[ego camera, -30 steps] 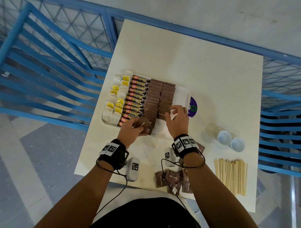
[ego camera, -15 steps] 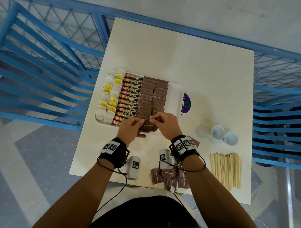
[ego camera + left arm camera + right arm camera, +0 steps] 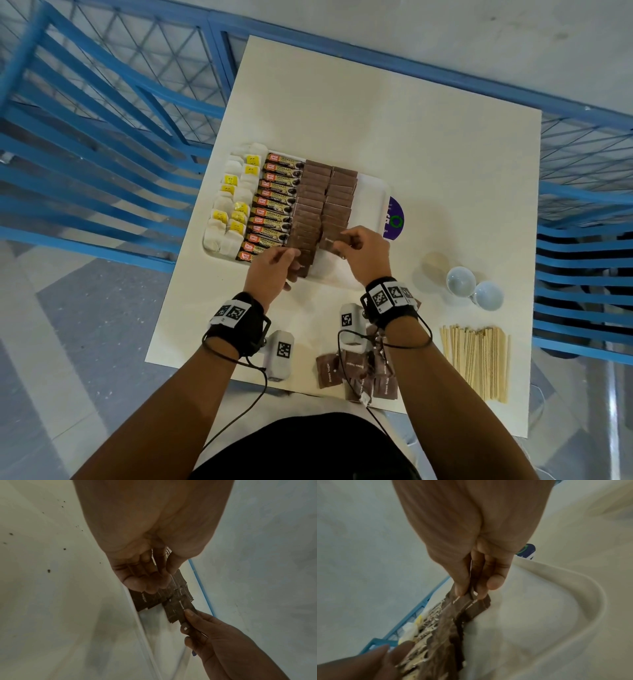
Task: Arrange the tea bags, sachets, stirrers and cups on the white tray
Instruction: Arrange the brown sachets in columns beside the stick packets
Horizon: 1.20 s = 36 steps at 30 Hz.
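Observation:
The white tray (image 3: 373, 192) carries tea bags (image 3: 233, 212) with yellow tags at its left, a row of granules sachets (image 3: 274, 205), then two columns of brown sachets (image 3: 322, 198). My left hand (image 3: 289, 262) hovers over the tray's near edge and grips a small stack of brown sachets (image 3: 161, 561). My right hand (image 3: 344, 241) pinches one brown sachet (image 3: 471, 605) between thumb and fingers at the near end of the right column. More brown sachets (image 3: 356, 373) lie loose at the table's front. Wooden stirrers (image 3: 476, 359) and two white cups (image 3: 460, 281) sit to the right.
A purple disc (image 3: 395, 217) pokes out from under the tray's right edge. The tray's right strip is bare. Blue metal railings (image 3: 102, 102) surround the white table (image 3: 376, 102) on the left, back and right.
My right hand came from the right column to my left hand, took a brown sachet from it, and has carried it back to that column's near end.

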Available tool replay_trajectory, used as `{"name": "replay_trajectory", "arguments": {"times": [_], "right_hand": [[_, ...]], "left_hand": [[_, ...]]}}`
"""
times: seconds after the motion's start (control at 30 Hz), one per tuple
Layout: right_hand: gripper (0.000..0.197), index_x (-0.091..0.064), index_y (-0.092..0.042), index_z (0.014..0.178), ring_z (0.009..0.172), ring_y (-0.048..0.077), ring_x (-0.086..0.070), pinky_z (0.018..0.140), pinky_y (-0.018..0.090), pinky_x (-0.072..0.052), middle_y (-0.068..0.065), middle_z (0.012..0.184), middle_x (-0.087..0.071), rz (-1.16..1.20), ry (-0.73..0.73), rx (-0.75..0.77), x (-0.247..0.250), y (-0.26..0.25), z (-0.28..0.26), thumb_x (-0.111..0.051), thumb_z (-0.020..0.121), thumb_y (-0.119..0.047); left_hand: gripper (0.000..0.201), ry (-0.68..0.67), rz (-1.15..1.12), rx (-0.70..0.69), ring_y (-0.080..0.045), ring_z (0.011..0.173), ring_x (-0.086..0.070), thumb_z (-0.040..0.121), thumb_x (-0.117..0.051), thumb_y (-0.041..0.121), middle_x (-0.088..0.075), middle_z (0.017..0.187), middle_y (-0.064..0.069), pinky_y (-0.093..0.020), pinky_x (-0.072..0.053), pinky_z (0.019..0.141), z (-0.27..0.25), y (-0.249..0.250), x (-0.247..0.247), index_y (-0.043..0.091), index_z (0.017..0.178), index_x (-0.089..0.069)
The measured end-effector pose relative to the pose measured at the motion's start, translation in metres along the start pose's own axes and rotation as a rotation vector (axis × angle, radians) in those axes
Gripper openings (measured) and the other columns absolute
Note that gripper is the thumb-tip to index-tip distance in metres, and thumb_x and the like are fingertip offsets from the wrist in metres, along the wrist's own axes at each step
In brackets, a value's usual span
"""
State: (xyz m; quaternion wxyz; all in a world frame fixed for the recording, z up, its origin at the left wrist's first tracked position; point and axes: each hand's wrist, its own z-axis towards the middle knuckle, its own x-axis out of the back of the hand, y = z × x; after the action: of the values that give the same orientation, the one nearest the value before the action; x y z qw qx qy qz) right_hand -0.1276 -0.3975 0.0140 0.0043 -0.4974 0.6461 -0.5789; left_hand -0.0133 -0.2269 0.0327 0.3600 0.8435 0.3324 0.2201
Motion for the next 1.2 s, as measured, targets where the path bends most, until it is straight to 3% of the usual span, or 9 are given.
{"name": "replay_trajectory", "arguments": {"times": [0.2,0.3,0.43,0.53,0.6,0.8,0.93,1.1,1.2], "right_hand": [[0.017,-0.07,-0.018,0.098,0.082,0.011,-0.06,0.076,0.02,-0.047,-0.003,0.097,-0.065,-0.095,0.017,0.0,-0.013,0.005,0.007,-0.079,0.084,-0.021],[0.021,-0.069,-0.017,0.099,0.085,0.014,-0.062,0.079,0.023,-0.053,0.0,0.099,-0.064,-0.11,0.052,-0.008,-0.017,0.007,0.007,-0.081,0.082,-0.021],[0.025,-0.067,-0.015,0.101,0.083,0.011,-0.057,0.072,0.008,-0.041,-0.001,0.101,-0.062,-0.139,0.094,0.003,-0.02,0.008,0.007,-0.082,0.081,-0.021],[0.034,-0.065,-0.014,0.107,0.084,0.011,-0.054,0.077,0.019,-0.047,0.001,0.104,-0.059,-0.134,0.125,0.015,-0.021,0.007,0.005,-0.083,0.079,-0.022],[0.036,-0.062,-0.015,0.111,0.088,0.012,-0.053,0.078,0.017,-0.042,0.0,0.107,-0.057,-0.116,0.156,0.028,-0.022,0.007,0.001,-0.081,0.081,-0.023],[0.012,-0.065,-0.022,0.105,0.073,0.003,-0.061,0.066,-0.001,-0.039,-0.003,0.098,-0.066,-0.043,0.172,0.041,-0.003,0.009,-0.022,-0.064,0.094,-0.016],[0.011,-0.069,-0.025,0.097,0.072,0.002,-0.061,0.066,0.004,-0.041,-0.014,0.089,-0.067,-0.08,0.081,0.023,0.018,0.017,-0.055,-0.063,0.094,-0.016],[0.011,-0.069,-0.025,0.096,0.077,0.005,-0.064,0.073,0.017,-0.053,-0.014,0.087,-0.067,-0.076,0.008,-0.099,0.035,0.029,-0.108,-0.065,0.092,-0.016],[0.014,-0.07,-0.022,0.097,0.079,-0.005,-0.06,0.071,0.004,-0.046,-0.011,0.091,-0.066,-0.077,0.092,-0.156,0.036,0.048,-0.145,-0.067,0.091,-0.011]], "left_hand": [[0.017,-0.012,-0.003,0.028,-0.018,0.065,-0.063,0.103,-0.054,0.016,-0.072,0.086,-0.007,-0.026,-0.046,0.052,-0.005,-0.007,0.003,0.012,0.104,-0.07],[0.017,-0.018,0.0,0.03,-0.017,0.065,-0.062,0.103,-0.054,0.016,-0.071,0.086,-0.006,-0.026,-0.045,0.053,-0.009,-0.009,0.003,0.012,0.105,-0.07],[0.017,-0.014,-0.002,0.033,-0.017,0.066,-0.062,0.102,-0.054,0.016,-0.072,0.084,-0.004,-0.027,-0.045,0.054,-0.012,-0.012,0.004,0.013,0.103,-0.071],[0.017,-0.011,0.018,0.024,-0.017,0.066,-0.063,0.102,-0.053,0.014,-0.072,0.086,-0.005,-0.027,-0.046,0.054,-0.012,-0.016,0.004,0.013,0.103,-0.07],[0.017,-0.007,0.04,0.024,-0.016,0.066,-0.063,0.102,-0.053,0.013,-0.073,0.087,-0.006,-0.027,-0.046,0.054,-0.014,-0.019,0.004,0.012,0.104,-0.07],[0.015,-0.042,0.108,0.003,-0.014,0.068,-0.065,0.1,-0.056,0.015,-0.074,0.091,-0.004,-0.025,-0.049,0.057,-0.022,-0.027,0.0,0.015,0.106,-0.07],[0.012,-0.19,0.276,-0.069,-0.012,0.07,-0.069,0.094,-0.07,0.021,-0.075,0.094,-0.001,-0.021,-0.049,0.059,-0.03,-0.038,-0.01,0.018,0.106,-0.071],[0.034,-0.51,0.628,-0.157,-0.015,0.091,-0.065,0.08,-0.086,0.032,-0.069,0.097,0.006,-0.028,-0.053,0.082,-0.042,-0.053,-0.029,0.02,0.106,-0.068],[0.055,-0.613,0.93,-0.316,-0.02,0.105,-0.058,0.075,-0.087,0.042,-0.059,0.111,0.004,-0.036,-0.051,0.092,-0.051,-0.069,-0.043,0.023,0.12,-0.062]]}}
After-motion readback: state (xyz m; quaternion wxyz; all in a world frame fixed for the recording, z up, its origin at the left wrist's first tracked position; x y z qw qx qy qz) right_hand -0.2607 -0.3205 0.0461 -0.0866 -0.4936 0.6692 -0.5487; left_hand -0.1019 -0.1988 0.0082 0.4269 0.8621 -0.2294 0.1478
